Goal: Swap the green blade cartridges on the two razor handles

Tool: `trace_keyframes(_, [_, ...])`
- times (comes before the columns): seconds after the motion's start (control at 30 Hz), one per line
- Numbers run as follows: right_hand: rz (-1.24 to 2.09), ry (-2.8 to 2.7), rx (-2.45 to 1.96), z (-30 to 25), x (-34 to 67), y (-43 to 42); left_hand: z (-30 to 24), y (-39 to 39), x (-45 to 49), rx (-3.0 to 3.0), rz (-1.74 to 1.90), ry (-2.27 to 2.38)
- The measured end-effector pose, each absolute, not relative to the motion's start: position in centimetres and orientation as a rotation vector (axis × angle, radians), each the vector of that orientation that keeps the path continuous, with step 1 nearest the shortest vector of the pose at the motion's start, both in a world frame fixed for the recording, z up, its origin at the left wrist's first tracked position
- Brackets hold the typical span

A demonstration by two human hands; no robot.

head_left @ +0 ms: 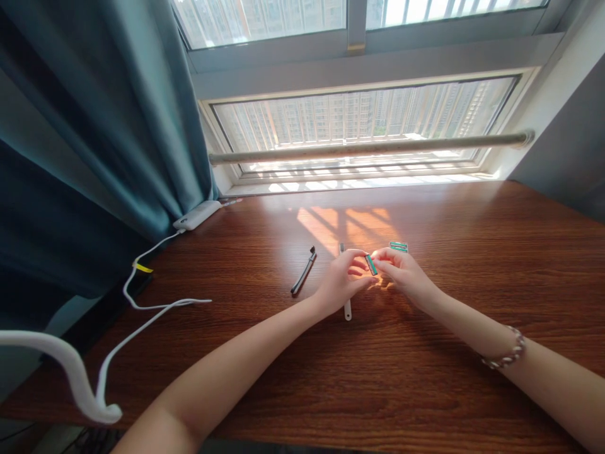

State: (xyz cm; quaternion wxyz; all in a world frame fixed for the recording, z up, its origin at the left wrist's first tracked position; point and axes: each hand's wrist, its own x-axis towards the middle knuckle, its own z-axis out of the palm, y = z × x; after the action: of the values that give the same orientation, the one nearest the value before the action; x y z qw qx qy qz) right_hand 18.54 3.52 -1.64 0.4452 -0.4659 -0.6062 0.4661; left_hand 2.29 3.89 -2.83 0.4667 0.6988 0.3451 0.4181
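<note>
Between my hands is a small green-and-black razor cartridge [371,265], tilted above the desk. My left hand [341,280] grips it at its ends, index finger at the top and thumb near the bottom. From the other side my right hand [401,272] pinches it with its fingertips. Under my left hand lies a white-handled tool [348,310], its middle hidden; its head shows beyond my fingers. A black-and-grey razor handle [304,272] rests to the left. Just past my right hand lie more green razor cartridges [398,246], partly covered by it.
The brown wooden desk [425,391] runs up to a barred window [368,116]. At the left are a white power strip [197,215], a loose white cable [142,307] and a curved white stand [70,372]. A blue curtain [108,113] hangs beside the desk.
</note>
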Motion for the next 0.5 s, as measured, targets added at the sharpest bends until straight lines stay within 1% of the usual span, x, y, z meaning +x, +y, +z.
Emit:
trace_keyframes(0.17, [1.046,-1.595,-1.178,-2.0,18.3,3.4,-2.7,3.7,2.1,1.899,1.078,0.884])
trace_keyframes(0.33, [1.041,-1.65,-1.15,-2.4,18.3,3.4,-2.0,3.4,1.8,2.074,1.132,0.945])
trace_keyframes(0.4, [1.023,-1.66,-1.152,-2.7,18.4,3.4,-1.7,3.3,1.8,2.038,1.135,1.003])
trace_keyframes(0.5, [1.023,-1.729,-1.187,-3.2,18.3,3.2,-1.1,3.5,1.6,1.772,1.179,1.06])
